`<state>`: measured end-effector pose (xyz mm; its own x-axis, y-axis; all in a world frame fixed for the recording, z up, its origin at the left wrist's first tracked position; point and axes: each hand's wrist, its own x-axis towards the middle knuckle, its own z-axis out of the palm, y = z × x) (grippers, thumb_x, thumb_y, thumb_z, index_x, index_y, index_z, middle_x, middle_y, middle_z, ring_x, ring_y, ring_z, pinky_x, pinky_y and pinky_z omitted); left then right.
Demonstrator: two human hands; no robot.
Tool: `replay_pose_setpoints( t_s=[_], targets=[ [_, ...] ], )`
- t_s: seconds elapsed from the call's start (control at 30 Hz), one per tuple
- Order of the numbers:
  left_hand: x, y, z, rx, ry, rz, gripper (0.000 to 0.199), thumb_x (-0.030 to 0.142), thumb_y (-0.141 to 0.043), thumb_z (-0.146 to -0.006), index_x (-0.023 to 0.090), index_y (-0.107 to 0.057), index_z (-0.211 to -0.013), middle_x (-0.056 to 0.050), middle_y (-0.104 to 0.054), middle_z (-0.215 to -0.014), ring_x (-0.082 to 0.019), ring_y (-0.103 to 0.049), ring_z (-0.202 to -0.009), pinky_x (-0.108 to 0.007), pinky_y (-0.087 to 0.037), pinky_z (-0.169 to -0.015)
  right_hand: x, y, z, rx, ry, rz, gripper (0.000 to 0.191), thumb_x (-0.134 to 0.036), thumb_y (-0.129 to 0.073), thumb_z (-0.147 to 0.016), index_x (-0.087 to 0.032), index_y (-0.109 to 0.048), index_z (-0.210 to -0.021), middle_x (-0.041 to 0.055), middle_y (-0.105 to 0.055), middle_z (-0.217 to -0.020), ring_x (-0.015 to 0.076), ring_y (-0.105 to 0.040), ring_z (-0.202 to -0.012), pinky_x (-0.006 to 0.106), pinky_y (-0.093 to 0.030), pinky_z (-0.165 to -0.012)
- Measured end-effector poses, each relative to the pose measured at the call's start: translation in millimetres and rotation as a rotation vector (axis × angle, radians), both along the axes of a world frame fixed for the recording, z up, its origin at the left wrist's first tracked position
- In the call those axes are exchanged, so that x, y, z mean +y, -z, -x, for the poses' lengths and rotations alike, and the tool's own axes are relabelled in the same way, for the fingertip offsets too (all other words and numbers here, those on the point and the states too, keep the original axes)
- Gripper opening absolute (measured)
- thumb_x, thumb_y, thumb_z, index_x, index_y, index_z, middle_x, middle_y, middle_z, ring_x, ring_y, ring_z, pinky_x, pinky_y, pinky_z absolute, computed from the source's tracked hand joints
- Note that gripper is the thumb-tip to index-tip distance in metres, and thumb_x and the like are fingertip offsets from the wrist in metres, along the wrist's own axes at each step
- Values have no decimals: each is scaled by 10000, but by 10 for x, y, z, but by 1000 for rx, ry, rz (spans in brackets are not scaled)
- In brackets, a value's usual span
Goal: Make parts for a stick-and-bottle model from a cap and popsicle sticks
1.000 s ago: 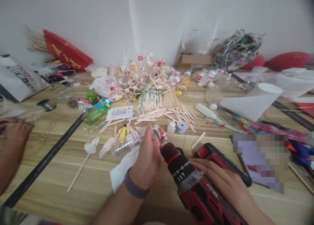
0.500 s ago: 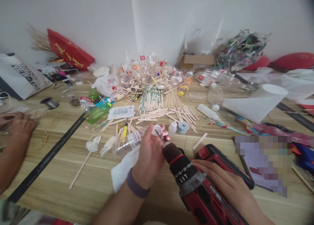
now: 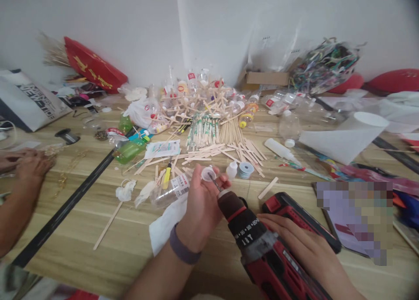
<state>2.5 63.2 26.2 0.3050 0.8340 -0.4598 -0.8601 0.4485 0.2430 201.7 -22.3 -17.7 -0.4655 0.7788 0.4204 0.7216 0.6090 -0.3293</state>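
Note:
Between the fingers of my left hand sits a small white bottle cap, its hollow side facing me. My right hand grips a red and black cordless drill, held tilted with its chuck towards the cap. The drill bit reaches the cap's inside; whether it has gone through cannot be made out. Just beyond my left fingers stand a small white squeeze bottle and a pale blue spool. Left of my wrist lies a clear plastic bottle on its side.
Wooden sticks lie scattered before a heap of plastic bottles. A yellow-handled tool rests near the clear bottle. Right of the drill lies a tablet-like device. At the left, another person's hands work with fine wire.
The cap has tilted slightly in my left fingers and moved a little left and down. The drill stays against it, almost unmoved. The whole view has shifted slightly.

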Motion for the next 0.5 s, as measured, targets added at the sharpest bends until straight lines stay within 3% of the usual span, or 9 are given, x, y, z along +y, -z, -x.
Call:
replay_pose_setpoints(
  t_s=[0.27,0.5],
  targets=[
    [27,21,8,-39,-3,-15,481,415,-313,-1008,162,-555,-677,7,-478,-585,-135,-549,-554,-233,-478,-567,-11,-19,16,2,12,28,368,-157,-375,-950,-246,-504,-1283,77,-694,-1150,195,-702,-1016,275,-576,-823],
    [12,60,8,-88,17,-6,492,488,-316,-1008,151,-590,-778,14,-475,-609,-135,-550,-553,-241,-486,-570,18,-6,-14,-21,-11,-1,377,-134,-387,-946,-229,-493,-1295,74,-692,-1153,178,-700,-1015,252,-571,-841]
  ],
)
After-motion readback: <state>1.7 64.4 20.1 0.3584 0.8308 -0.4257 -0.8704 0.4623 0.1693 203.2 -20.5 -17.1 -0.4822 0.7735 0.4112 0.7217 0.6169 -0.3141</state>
